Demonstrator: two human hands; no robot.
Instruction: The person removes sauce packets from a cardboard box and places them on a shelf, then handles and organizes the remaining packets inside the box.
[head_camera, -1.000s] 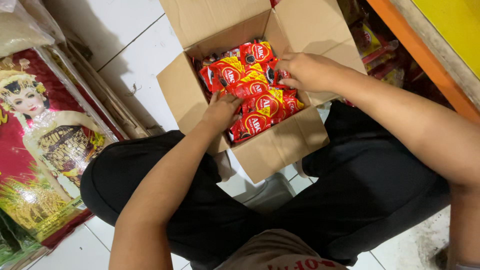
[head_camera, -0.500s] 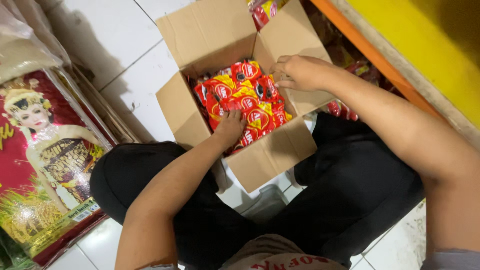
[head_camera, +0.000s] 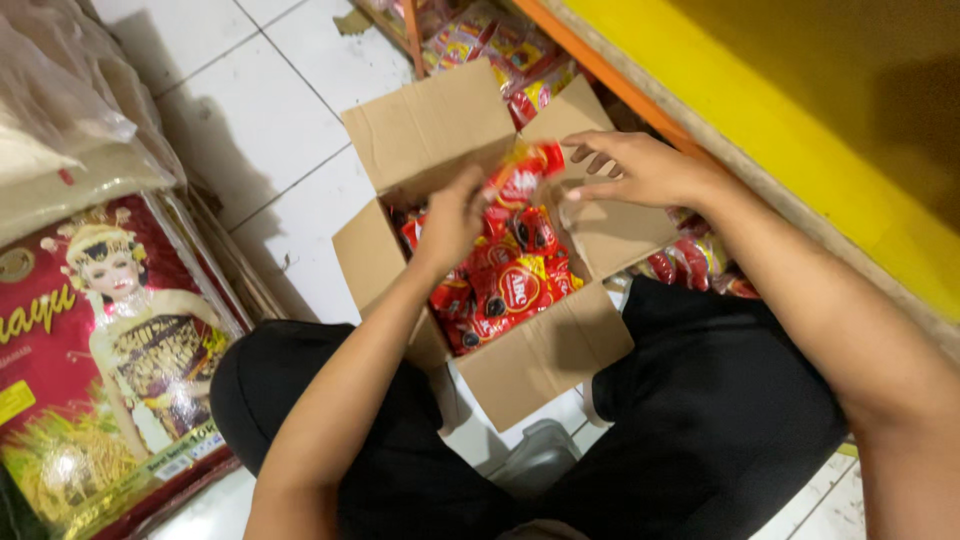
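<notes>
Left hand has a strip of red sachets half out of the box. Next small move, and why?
Probably bring the right hand in to take the strip's top end. The left hand holds the red sachet strip raised above the cardboard box, its lower part trailing into the packets inside, while the right hand hovers open just beside the top sachet, not touching it.

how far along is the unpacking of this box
Done: the cardboard box stands open between the knees, flaps out, and some red packets already lie outside it by the shelf. In hand: the left hand lifts a strip of red sachets above the box, with the right hand open beside it. Left: the box is largely full of sachets.
</notes>
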